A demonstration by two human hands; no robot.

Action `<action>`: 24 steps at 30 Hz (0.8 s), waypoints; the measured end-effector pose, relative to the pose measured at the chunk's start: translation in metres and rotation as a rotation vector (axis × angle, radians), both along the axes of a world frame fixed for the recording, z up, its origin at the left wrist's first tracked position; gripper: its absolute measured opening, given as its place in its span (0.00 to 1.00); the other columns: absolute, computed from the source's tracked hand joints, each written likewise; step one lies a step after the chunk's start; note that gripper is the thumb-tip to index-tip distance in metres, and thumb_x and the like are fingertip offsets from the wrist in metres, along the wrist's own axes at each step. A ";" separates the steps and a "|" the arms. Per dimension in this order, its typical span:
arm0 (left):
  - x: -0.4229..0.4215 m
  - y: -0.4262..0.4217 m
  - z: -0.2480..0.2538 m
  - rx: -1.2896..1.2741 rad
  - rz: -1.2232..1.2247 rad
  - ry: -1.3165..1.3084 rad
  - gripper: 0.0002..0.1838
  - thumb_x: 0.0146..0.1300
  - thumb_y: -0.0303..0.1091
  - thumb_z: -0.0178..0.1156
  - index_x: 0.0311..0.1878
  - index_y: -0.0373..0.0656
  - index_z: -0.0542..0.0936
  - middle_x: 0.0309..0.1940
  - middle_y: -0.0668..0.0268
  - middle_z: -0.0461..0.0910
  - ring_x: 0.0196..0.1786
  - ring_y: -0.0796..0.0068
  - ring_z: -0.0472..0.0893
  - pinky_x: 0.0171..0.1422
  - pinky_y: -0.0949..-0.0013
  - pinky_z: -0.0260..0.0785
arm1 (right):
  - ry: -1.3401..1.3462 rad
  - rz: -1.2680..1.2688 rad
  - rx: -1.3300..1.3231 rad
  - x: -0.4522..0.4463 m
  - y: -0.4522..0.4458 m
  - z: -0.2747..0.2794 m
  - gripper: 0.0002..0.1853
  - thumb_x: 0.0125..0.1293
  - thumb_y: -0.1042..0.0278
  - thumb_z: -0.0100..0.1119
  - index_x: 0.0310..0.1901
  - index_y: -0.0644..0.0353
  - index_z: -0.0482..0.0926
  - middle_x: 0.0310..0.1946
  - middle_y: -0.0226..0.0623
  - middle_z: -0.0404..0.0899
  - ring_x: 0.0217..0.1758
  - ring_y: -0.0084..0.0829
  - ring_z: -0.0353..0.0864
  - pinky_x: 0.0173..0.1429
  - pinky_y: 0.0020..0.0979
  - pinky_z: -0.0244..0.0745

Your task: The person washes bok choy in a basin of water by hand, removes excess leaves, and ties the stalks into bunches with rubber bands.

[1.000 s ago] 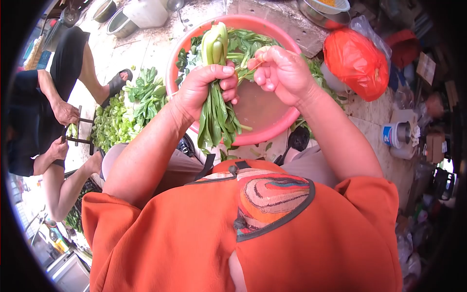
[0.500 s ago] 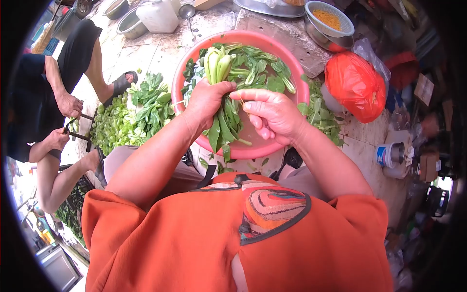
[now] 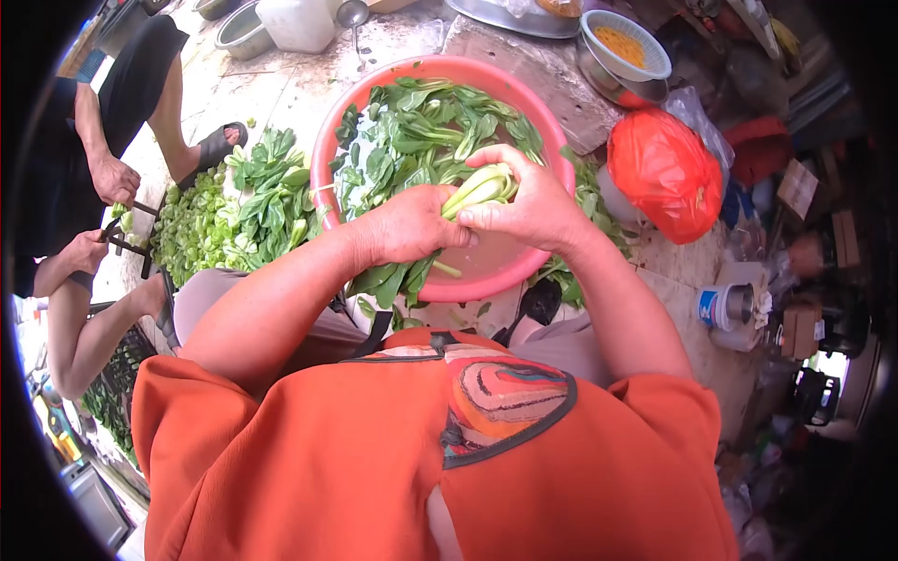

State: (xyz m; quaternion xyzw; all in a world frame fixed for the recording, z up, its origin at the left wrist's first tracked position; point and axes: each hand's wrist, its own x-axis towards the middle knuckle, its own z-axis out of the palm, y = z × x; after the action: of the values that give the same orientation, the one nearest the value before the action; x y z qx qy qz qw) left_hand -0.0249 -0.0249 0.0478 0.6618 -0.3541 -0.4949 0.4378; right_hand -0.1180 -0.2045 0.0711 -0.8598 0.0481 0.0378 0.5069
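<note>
A bunch of leafy greens (image 3: 485, 190) is held between my two hands over the near part of a pink basin (image 3: 320, 178). My left hand (image 3: 412, 224) is wrapped round its middle, and the leaves hang below toward the basin's near rim. The fingers of my right hand (image 3: 528, 201) close round the pale stem ends, which point up and right. Behind my hands, more loose greens (image 3: 421, 122) lie in the basin's murky water.
Piles of greens (image 3: 267, 187) lie left of the basin, beside a co-worker whose hands (image 3: 114, 179) hold a dark tool. An orange-red plastic bag (image 3: 666, 173), a colander (image 3: 625, 45), a ladle (image 3: 354, 17) and a white jug (image 3: 297, 21) stand around.
The bunch has tilted from upright to slanting right. My right hand has moved from a thin strand beside the bunch onto its stem ends. The view has shifted slightly.
</note>
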 end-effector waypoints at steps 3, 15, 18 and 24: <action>0.000 -0.001 0.015 -0.082 0.238 0.090 0.24 0.59 0.31 0.65 0.58 0.39 0.74 0.44 0.67 0.80 0.45 0.80 0.77 0.52 0.72 0.70 | 0.152 -0.137 0.331 -0.001 0.004 0.011 0.39 0.50 0.56 0.75 0.61 0.59 0.66 0.33 0.36 0.82 0.24 0.20 0.78 0.25 0.22 0.72; 0.028 0.004 0.011 -0.333 0.528 0.509 0.16 0.51 0.22 0.67 0.43 0.41 0.75 0.29 0.68 0.76 0.25 0.76 0.77 0.32 0.71 0.73 | 0.237 -0.180 0.244 -0.009 -0.008 0.003 0.12 0.62 0.59 0.66 0.33 0.61 0.82 0.25 0.23 0.76 0.25 0.15 0.71 0.31 0.20 0.68; 0.027 0.005 0.015 -0.447 0.563 0.672 0.11 0.55 0.29 0.67 0.38 0.42 0.74 0.22 0.69 0.73 0.23 0.77 0.74 0.36 0.70 0.74 | 0.110 -0.189 0.391 -0.009 -0.018 0.004 0.10 0.62 0.64 0.63 0.32 0.62 0.81 0.26 0.26 0.77 0.32 0.17 0.72 0.40 0.21 0.66; 0.010 -0.007 0.017 -0.468 0.620 0.555 0.15 0.59 0.38 0.68 0.40 0.42 0.74 0.24 0.69 0.75 0.26 0.78 0.76 0.35 0.72 0.73 | -0.268 -0.175 1.068 -0.002 -0.008 0.031 0.11 0.62 0.69 0.55 0.41 0.68 0.78 0.29 0.31 0.78 0.37 0.22 0.75 0.48 0.27 0.72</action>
State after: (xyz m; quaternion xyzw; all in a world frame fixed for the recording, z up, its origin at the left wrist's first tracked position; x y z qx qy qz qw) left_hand -0.0149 -0.0323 0.0645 0.4625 -0.1116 -0.4062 0.7802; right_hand -0.1199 -0.2125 0.1017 -0.4735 0.0283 -0.0950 0.8752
